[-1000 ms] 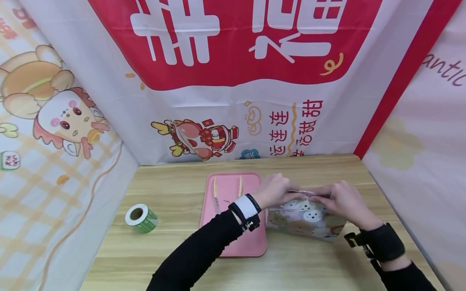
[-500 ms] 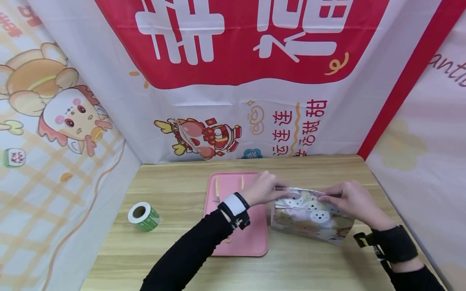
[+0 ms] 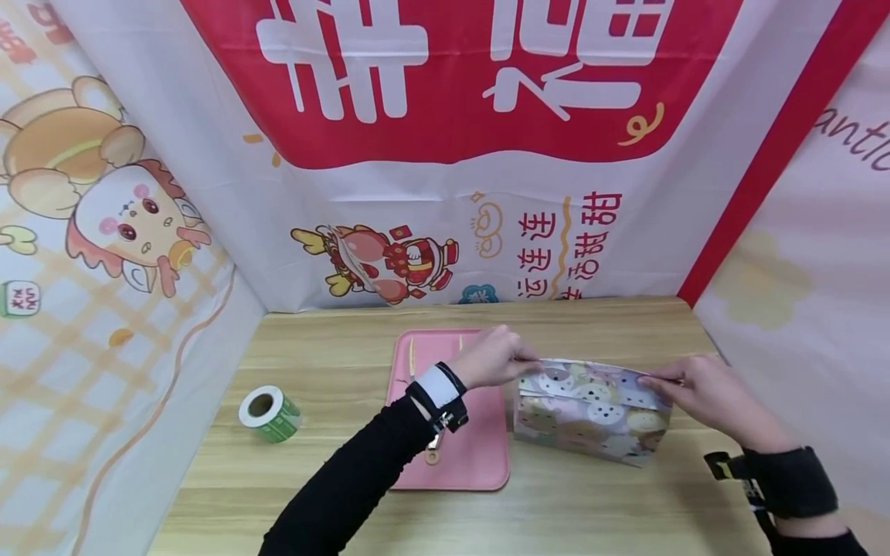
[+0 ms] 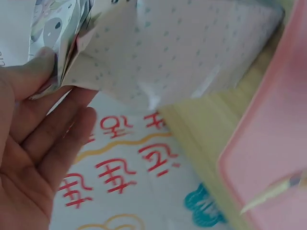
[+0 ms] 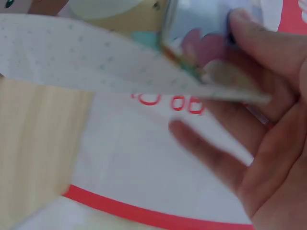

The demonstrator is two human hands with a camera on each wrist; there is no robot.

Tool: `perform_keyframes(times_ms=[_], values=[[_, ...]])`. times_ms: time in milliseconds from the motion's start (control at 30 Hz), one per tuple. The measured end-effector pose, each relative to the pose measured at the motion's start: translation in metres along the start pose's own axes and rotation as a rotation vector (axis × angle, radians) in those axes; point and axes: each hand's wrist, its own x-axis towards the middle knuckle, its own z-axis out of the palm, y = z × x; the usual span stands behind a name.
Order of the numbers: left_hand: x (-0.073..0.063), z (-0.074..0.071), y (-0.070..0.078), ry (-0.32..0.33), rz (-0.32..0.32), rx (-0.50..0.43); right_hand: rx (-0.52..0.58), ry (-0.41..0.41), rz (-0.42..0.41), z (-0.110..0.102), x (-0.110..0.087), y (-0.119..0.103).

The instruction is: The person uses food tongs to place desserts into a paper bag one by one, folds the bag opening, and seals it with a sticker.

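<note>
A patterned paper bag (image 3: 591,421) stands on the table right of the pink tray, its top folded over into a flap. My left hand (image 3: 492,358) pinches the left end of that fold; the left wrist view shows the thumb (image 4: 41,67) on one side of the layers and fingers on the other. At the opposite end, my right hand (image 3: 711,392) pinches the fold's right corner between thumb and fingers. The right wrist view, somewhat blurred, shows the bag's dotted side panel (image 5: 81,57) beside that hand. The bag's inside is hidden.
The pink tray (image 3: 480,467) lies left of the bag, holding slim pale-ended tools partly hidden by my left arm. Farther left stands a roll of green labels (image 3: 270,415). Printed cloth walls (image 3: 403,193) border the wooden table (image 3: 334,479) at the back and both sides.
Both hands have slid apart along the bag's top, from near its middle out to the two ends. More of the folded flap shows between them now.
</note>
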Motion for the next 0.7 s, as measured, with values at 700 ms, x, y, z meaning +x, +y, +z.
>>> perform_keyframes(times_ms=[700], values=[[0.002, 0.001, 0.007, 0.012, -0.032, 0.050, 0.058, 0.137, -0.086, 0.011, 0.010, -0.001]])
